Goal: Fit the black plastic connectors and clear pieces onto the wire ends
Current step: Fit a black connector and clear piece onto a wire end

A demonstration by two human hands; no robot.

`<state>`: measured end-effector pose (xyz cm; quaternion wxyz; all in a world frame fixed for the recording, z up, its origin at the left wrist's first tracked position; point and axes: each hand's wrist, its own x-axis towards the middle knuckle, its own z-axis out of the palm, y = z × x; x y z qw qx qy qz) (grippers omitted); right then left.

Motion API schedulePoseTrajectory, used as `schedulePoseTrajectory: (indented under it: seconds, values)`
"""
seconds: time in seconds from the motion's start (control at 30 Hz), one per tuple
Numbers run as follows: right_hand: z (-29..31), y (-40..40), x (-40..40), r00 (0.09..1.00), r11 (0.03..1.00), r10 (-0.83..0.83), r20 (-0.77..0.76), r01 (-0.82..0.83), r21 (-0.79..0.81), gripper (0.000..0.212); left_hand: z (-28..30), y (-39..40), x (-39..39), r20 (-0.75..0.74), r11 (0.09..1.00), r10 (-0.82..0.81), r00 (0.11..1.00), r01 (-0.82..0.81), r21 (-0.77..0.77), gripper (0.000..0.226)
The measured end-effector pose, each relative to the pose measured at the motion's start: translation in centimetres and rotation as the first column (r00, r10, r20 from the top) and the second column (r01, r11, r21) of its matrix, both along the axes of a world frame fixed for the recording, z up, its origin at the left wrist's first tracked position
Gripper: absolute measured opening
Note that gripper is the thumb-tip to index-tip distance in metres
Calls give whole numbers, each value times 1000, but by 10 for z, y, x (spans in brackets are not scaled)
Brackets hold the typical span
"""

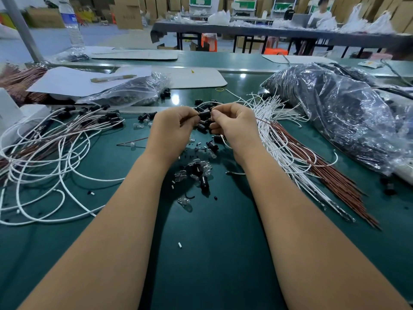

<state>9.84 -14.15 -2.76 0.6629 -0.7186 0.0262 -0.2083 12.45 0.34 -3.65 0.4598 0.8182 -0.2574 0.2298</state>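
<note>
Finished wires with black ends (67, 121) are heaped at the left, likely to be kept apart. At centre, one black connector (204, 114) is pinched between the left hand (174, 126) and right hand (232, 124), over too many loose clear pieces (201, 168) to be counted. Bare wires (290, 139) are fanned rightward, within reach.

Both bare forearms reach forward over the bench (223, 253), wrists close together. Left hand (172, 126) curls in, fingertips pinching a black connector (204, 114); right hand (232, 121) meets it from the other side, thumb and forefinger pinching too.
</note>
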Motion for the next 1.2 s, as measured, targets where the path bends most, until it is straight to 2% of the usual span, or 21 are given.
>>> schedulePoseTrajectory:
  seconds: [0.17,0.33,0.47,0.63,0.77,0.97,1.2]
  values:
    - [0,-1,-1,1000,1000,12,2,-12,-8,15,0,0,0,-8,1000,8,1000,-8,14,11]
    - [2,-1,-4,997,997,62,54,-64,43,13,-2,0,0,-163,996,-71,984,61,-69,9]
    - [2,-1,-5,995,996,69,75,-73,50,13,-1,0,-1,-212,988,-115,970,88,-130,7]
    - [2,1,-4,995,998,-3,101,10,-67,11,1,0,-4,-207,976,-146,968,107,-187,21]
    - [2,5,-3,991,982,-56,124,77,-173,9,0,-1,-1,-208,983,-110,972,76,-168,9]
    - [3,6,-3,983,964,-83,162,120,-239,10,1,-1,-2,-245,965,-156,957,95,-245,16]
    - [5,6,-5,983,976,8,183,32,-216,19,3,4,1,-203,958,-120,972,60,-281,8]
